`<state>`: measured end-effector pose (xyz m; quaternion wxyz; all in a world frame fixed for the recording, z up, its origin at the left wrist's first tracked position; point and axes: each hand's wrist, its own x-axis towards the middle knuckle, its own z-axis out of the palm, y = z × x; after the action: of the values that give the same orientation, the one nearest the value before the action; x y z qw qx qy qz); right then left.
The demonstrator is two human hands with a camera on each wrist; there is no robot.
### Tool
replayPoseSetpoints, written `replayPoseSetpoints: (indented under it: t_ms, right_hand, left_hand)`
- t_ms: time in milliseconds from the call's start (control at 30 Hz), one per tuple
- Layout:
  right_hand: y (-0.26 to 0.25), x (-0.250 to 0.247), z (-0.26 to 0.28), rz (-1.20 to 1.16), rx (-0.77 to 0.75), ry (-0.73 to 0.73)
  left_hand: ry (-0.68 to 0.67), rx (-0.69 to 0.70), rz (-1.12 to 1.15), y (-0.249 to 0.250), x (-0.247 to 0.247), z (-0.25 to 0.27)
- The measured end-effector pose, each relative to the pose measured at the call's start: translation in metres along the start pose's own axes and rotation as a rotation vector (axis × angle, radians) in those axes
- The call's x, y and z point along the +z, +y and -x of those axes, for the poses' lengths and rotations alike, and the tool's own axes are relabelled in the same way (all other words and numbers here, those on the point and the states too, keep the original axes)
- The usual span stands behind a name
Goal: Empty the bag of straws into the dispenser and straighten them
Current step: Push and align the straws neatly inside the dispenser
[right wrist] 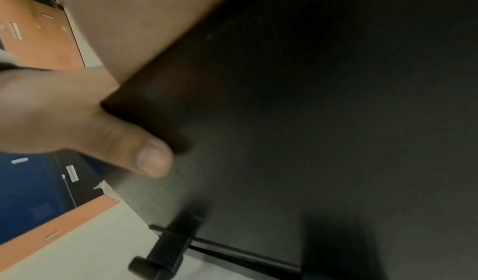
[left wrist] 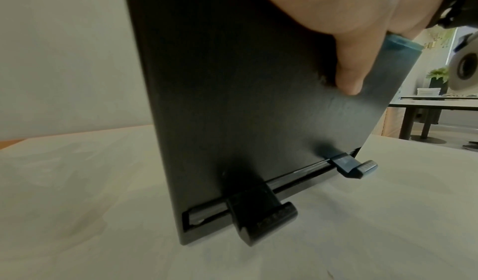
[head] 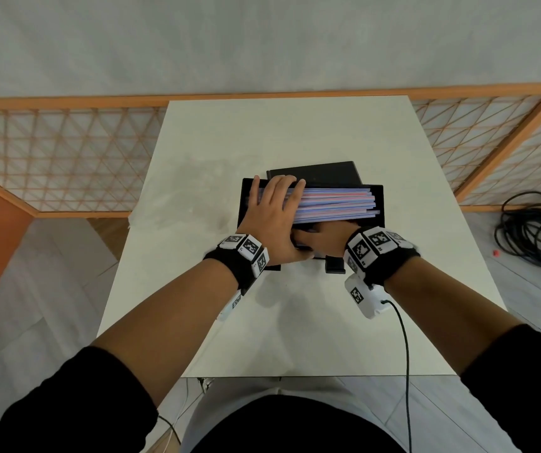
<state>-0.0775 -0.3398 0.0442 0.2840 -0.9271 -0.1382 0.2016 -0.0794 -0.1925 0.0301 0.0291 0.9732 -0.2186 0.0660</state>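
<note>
Black dispenser (head: 378, 204) upright on white bench (head: 295, 322), pink-blue straws (head: 334, 204) lying packed in its open top. Left hand (head: 272, 220) flat over straws' left end, fingers (head: 292, 191) straight, spread. Right hand (head: 324, 238) on near top edge, thumb against front face; its fingers hidden, cannot tell

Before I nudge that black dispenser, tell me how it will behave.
The dispenser stands tall and narrow on two small feet, so it probably tips easily. The straws heaped at its open top likely make it top-heavy. The left hand lying across them probably steadies it.
</note>
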Motion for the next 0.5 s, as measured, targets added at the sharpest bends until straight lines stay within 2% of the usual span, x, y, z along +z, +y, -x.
replayPoseSetpoints:
  t_ms: [100,167,267,400,433,500]
  right_hand:
    - [0.005,-0.001,-0.001,0.027,-0.003,0.041]
    - [0.005,-0.006,0.001,0.057,-0.004,0.016]
    - [0.000,-0.023,0.009,0.231,-0.022,-0.028]
    - [0.002,-0.049,0.018,0.228,-0.095,0.180]
    - [0.004,-0.054,0.019,0.234,-0.112,0.205]
    - [0.011,-0.062,0.018,0.276,-0.077,0.154]
  left_hand:
    - [-0.023,-0.005,-0.029,-0.001,-0.002,-0.005]
    - [-0.047,-0.009,-0.051,-0.002,-0.004,-0.008]
    - [-0.090,-0.013,-0.070,-0.004,-0.006,-0.015]
    - [-0.111,-0.003,-0.044,-0.008,-0.004,-0.021]
    - [-0.108,0.000,-0.034,-0.008,-0.004,-0.021]
    - [-0.106,0.004,-0.025,-0.007,-0.005,-0.021]
